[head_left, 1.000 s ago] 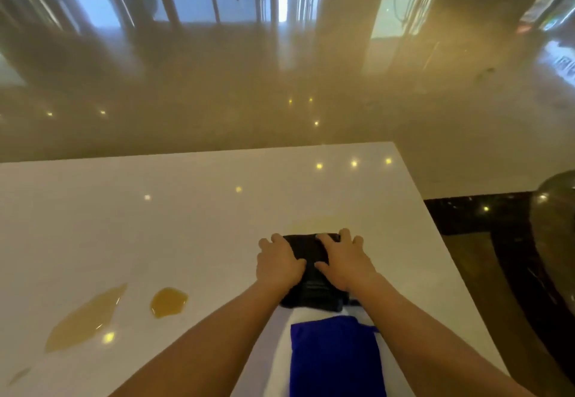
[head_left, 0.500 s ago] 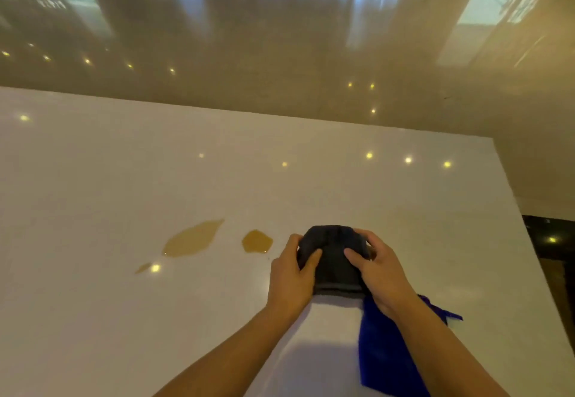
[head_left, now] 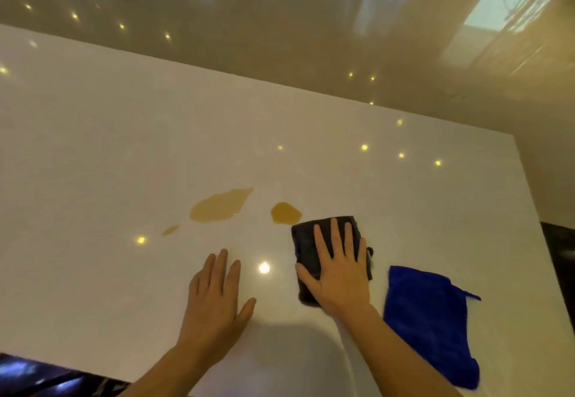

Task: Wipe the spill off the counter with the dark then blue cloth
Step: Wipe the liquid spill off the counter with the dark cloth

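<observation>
On the white counter (head_left: 93, 147), near its right end, a folded dark cloth (head_left: 306, 238) is pressed flat under the right hand (head_left: 340, 275). The hand is laid palm down with fingers extended and slightly spread, the thumb splayed to the left across the cloth's lower left edge; nothing is pinched. The cloth's far and left portions are left uncovered, its right edge showing past the fingers.

The spill is seen as three amber patches. The small puddle (head_left: 285, 213) lies just beyond the cloth's far left corner, apparently touching it or nearly so. The large puddle (head_left: 219, 207) is found further left, apart from the cloth. The drop (head_left: 170, 230) lies left again, nearer the front edge.

The left hand (head_left: 214, 303) is held open, palm down, on or just above bare counter, fingers together and thumb spread right; contact cannot be told. It is placed left of the dark cloth, well apart from it, and on the near side of the puddles.

The blue cloth (head_left: 429, 325) is laid loosely to the right of the right forearm, untouched by either hand, with one corner tag projecting right.
</observation>
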`<state>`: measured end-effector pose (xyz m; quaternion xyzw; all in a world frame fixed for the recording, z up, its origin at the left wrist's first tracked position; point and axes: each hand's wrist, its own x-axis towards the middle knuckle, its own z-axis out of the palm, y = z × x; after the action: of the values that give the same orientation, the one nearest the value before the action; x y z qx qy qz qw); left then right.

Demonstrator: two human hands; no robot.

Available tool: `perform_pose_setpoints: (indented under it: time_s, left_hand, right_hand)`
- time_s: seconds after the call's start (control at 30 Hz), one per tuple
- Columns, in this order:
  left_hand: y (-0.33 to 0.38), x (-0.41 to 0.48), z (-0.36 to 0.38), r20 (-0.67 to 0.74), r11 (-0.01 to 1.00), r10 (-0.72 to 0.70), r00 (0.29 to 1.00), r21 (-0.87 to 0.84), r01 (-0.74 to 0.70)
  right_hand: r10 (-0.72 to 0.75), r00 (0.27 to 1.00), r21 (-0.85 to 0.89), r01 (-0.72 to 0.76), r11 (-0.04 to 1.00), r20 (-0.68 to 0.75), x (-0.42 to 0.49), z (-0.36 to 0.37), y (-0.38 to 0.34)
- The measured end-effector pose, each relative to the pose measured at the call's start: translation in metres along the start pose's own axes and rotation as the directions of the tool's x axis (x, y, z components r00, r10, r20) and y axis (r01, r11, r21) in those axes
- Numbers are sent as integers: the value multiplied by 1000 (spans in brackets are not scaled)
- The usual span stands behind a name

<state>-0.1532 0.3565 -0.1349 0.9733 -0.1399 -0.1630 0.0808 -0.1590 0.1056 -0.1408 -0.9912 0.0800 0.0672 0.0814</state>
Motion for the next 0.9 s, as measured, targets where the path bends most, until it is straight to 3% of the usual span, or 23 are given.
perform_pose_setpoints:
  time_s: [0.13,0.33,0.43,0.47,0.5,0.53,0.6,0.63,0.67,0.7,0.73,0.77,0.8,0.83,0.87,0.9]
  left_hand:
    - [-17,-7,9,5,993,81,997,80,-81]
    - [-16,-4,9,37,991,108,993,81,-110]
    - [-18,-3,3,21,991,100,995,84,-101]
    - [-21,-3,0,3,995,79,997,65,-79]
    - [-25,-3,-3,-23,998,51,998,26,-51]
    - [-32,-3,-6,-66,1000,10,998,-29,-11]
    - [-51,0,-13,-191,989,-101,976,-123,78]
    - [-63,3,-16,-248,978,-174,953,-159,137]
    - [-74,7,-20,-285,958,-258,923,-200,206]
    - [-85,11,-24,-301,932,-340,891,-234,276]
    - [-95,15,-26,-291,907,-406,866,-242,344]
    - [-102,18,-25,-262,889,-450,854,-225,400]
    - [-107,20,-23,-221,876,-478,850,-198,441]
    - [-109,22,-19,-185,870,-490,852,-173,462]
    - [-110,24,-15,-155,868,-494,856,-151,473]
    - [-107,24,-11,-143,869,-493,858,-129,477]
  right_hand:
    - [249,968,-27,-250,968,-29,13,-1,5]
    - [23,997,47,-27,999,77,-103,37,-63]
    - [100,991,58,-106,993,94,-57,7,-52]
    - [174,980,137,-187,973,98,-38,-3,-50]
    - [273,959,283,-282,917,73,-22,-11,-47]
    - [383,922,490,-359,794,55,-10,-20,-46]
    - [529,829,825,-421,377,181,7,-40,-49]
    - [539,798,895,-414,165,270,14,-47,-53]
    - [524,785,918,-397,16,330,21,-53,-56]
    - [499,794,925,-377,-46,348,28,-57,-60]
    - [465,821,934,-354,-43,333,35,-60,-67]
    - [410,865,943,-332,31,291,41,-61,-75]
    - [331,913,928,-314,201,237,48,-57,-82]
    - [230,950,844,-294,447,209,54,-50,-87]
    - [145,964,681,-262,684,224,61,-39,-89]
    - [97,968,497,-203,844,231,65,-31,-87]
